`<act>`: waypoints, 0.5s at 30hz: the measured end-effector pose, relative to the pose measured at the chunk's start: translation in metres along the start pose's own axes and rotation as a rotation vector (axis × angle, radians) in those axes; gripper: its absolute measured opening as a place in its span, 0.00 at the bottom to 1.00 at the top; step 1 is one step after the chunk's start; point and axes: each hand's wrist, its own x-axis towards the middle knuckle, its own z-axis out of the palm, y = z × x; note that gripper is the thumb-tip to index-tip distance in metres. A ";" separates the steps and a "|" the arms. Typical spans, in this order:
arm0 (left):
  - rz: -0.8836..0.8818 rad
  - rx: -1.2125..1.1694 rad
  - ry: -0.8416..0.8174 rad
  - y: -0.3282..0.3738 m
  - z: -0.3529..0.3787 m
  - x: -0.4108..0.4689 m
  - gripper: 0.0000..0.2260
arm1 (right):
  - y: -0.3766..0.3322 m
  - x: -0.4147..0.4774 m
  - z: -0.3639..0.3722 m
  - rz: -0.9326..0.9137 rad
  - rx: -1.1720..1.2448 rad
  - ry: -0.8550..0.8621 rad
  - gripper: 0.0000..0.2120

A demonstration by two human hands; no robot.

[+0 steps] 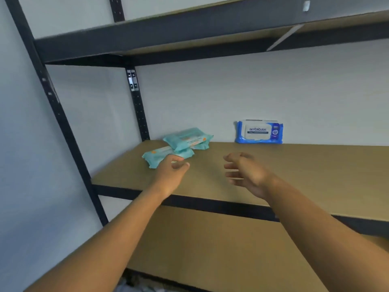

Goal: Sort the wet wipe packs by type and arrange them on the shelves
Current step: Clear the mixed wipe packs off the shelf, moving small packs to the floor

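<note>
Fingers (230, 166) of the right hand (248, 175) fan wide and empty above the middle shelf (305, 175). Those of the left hand (171, 171) curl loosely, apparently gripping nothing, at the near end of a teal wipe pack (154, 157); whether they touch it cannot be told. That pack lies flat toward the shelf's back left corner, touching a small heap of matching teal packs (187, 139) just behind. A blue pack (259, 131) stands well apart at the back edge against the wall (210, 98), the types seemingly kept separate. Both groups lie beyond the fingertips, the teal nearest the left hand.
</note>
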 end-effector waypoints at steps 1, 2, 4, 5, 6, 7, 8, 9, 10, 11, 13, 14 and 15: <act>-0.011 0.006 0.029 -0.007 -0.005 0.014 0.09 | -0.001 0.017 0.008 0.009 0.007 -0.005 0.11; -0.016 0.014 0.058 -0.014 -0.010 0.029 0.09 | -0.001 0.034 0.016 0.019 0.013 -0.009 0.10; -0.029 0.043 0.103 -0.029 -0.015 0.057 0.10 | -0.001 0.068 0.034 0.054 0.019 -0.021 0.11; -0.035 0.055 0.119 -0.037 -0.016 0.070 0.10 | 0.000 0.085 0.043 0.068 0.026 -0.026 0.13; -0.041 0.062 0.128 -0.045 -0.016 0.082 0.10 | 0.000 0.101 0.052 0.079 0.042 -0.028 0.14; -0.043 0.070 0.130 -0.052 -0.016 0.094 0.10 | 0.000 0.117 0.060 0.087 0.065 -0.028 0.14; -0.038 0.084 0.128 -0.058 -0.015 0.104 0.11 | -0.001 0.132 0.068 0.093 0.091 -0.025 0.13; -0.021 0.108 0.127 -0.063 -0.013 0.113 0.11 | -0.002 0.147 0.075 0.098 0.111 -0.020 0.12; 0.010 0.139 0.131 -0.067 -0.011 0.122 0.13 | -0.003 0.162 0.081 0.099 0.126 -0.011 0.11; 0.047 0.183 0.137 -0.071 -0.009 0.131 0.14 | -0.005 0.176 0.087 0.098 0.148 0.005 0.09; 0.111 0.272 0.152 -0.079 -0.007 0.147 0.19 | -0.007 0.204 0.096 0.089 0.182 0.066 0.07; 0.131 0.306 0.157 -0.082 -0.007 0.155 0.22 | -0.007 0.216 0.100 0.088 0.186 0.098 0.09; 0.147 0.340 0.158 -0.084 -0.008 0.163 0.24 | -0.006 0.227 0.104 0.100 0.190 0.135 0.14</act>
